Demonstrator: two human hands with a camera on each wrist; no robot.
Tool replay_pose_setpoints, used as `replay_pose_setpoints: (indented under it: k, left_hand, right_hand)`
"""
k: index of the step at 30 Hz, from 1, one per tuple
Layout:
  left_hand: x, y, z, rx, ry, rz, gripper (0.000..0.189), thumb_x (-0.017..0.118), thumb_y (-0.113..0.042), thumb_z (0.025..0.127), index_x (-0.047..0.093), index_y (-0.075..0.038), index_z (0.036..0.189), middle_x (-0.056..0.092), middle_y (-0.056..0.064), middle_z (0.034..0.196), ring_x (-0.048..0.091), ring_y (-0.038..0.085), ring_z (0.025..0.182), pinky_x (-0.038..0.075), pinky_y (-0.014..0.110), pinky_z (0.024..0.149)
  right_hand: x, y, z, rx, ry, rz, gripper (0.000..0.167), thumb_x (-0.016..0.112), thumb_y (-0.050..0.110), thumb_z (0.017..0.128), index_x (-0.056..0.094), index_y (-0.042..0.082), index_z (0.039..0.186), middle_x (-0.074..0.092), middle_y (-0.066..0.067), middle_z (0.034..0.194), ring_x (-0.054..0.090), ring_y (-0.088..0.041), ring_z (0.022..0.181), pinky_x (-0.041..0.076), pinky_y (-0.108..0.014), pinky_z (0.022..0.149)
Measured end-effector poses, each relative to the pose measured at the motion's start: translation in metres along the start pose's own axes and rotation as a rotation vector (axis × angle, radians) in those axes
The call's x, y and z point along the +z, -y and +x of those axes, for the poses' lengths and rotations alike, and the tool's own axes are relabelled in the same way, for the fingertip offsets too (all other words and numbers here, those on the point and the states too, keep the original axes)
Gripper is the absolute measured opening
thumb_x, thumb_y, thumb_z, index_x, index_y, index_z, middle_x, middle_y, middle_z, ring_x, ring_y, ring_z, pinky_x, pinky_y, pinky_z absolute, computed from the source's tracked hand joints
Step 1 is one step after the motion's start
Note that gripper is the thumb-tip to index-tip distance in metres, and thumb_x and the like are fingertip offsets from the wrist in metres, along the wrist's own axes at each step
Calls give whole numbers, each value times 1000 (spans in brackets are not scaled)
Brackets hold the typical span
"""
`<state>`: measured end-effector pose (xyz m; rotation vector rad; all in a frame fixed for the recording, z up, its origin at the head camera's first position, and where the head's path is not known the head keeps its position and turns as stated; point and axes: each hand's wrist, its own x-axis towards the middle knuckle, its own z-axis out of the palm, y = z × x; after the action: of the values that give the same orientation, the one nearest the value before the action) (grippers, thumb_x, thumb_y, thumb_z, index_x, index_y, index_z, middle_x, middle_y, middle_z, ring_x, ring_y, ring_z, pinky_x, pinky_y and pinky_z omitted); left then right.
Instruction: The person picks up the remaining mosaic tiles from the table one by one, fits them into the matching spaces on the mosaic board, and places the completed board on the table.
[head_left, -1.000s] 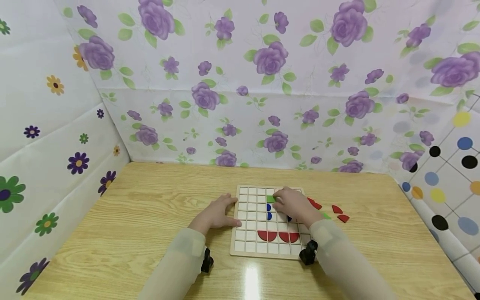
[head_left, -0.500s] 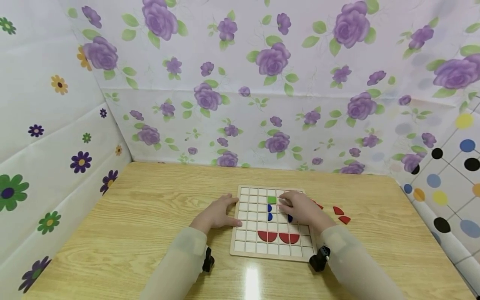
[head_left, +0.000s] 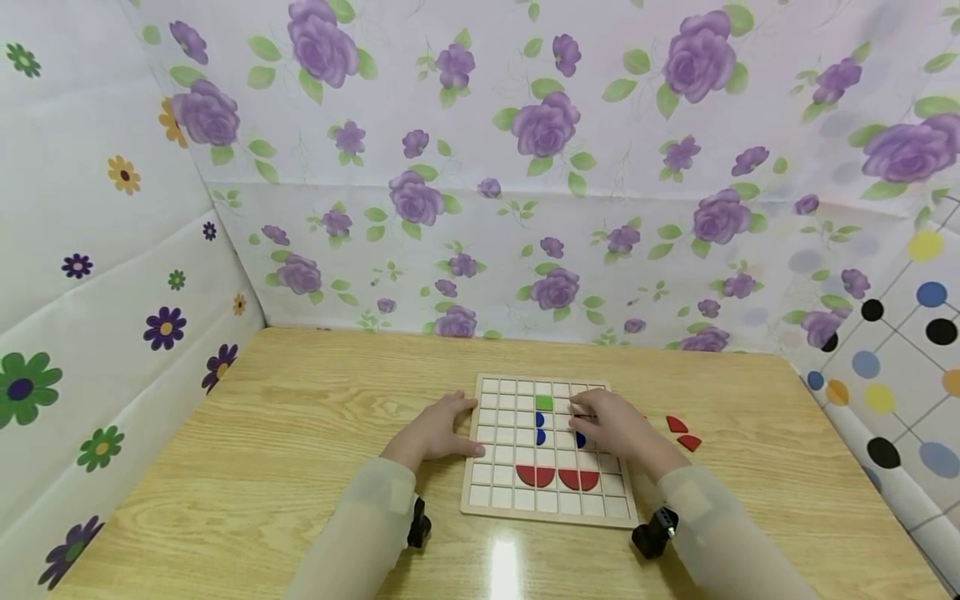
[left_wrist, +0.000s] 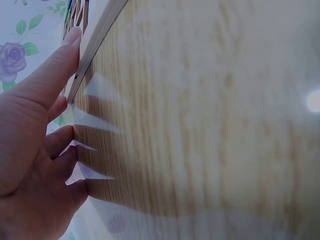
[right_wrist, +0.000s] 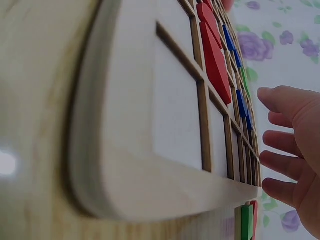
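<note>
A wooden grid board [head_left: 547, 518] with pale square cells lies on the table. My left hand [head_left: 431, 429] rests at its left edge; in the left wrist view the thumb [left_wrist: 57, 62] lies on the rim and the other fingers spread along the side. My right hand [head_left: 611, 423] hovers over the board's upper right, fingers apart, holding nothing visible. A green square [head_left: 543, 403] sits in a cell left of that hand. Below it are two blue half-discs [head_left: 541, 437], and another blue piece [head_left: 581, 440] shows under the right hand. Lower down are red half-rounds [head_left: 535, 476].
Loose red quarter pieces [head_left: 677, 424] lie on the wooden table [head_left: 337, 375] right of the board. A loose green piece [right_wrist: 247, 222] shows beside the board in the right wrist view. Flowered cloth [head_left: 480, 242] hangs behind. Each wrist carries a black camera [head_left: 655, 533].
My right hand has drawn back to the right and toward me, off the green square, which now shows whole in its cell. The left hand has stayed at the board's edge.
</note>
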<state>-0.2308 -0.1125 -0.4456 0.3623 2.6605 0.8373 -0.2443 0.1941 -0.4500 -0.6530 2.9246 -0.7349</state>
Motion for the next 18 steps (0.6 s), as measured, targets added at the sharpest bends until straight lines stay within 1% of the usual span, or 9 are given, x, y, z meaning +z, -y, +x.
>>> replay_pose_setpoints:
  k: [3,8,11,18]
  left_hand:
    - [0,0,0,1,-2,-1,85,77,-40,77,36,-16,147,17,8,159,13,35,146,16,57,116]
    - [0,-1,-1,6,-2,-4,85,77,-39,77,36,-15,147,17,9,159,13,35,146,16,57,116]
    - [0,-1,-1,8,-1,-3,85,76,-40,77,36,-15,147,17,9,159,13,35,146,16,57,116]
    - [0,1,1,5,-4,10,85,76,-41,77,35,-16,147,17,7,159,12,33,146,16,57,116]
  right_hand:
    - [0,0,-3,7,-8,12,41,62,25,92,59,3,127,61,-16,125,57,-33,117,48,-49,96]
    - [1,-2,-9,22,-17,30,43,62,26,92,57,3,129,59,-16,128,57,-31,117,49,-46,96]
    - [3,-4,-11,16,-32,27,44,62,26,92,57,3,129,58,-16,129,56,-32,118,49,-46,96]
    - [2,-8,-20,23,-75,29,45,63,27,91,57,3,129,57,-17,129,54,-35,120,47,-50,97]
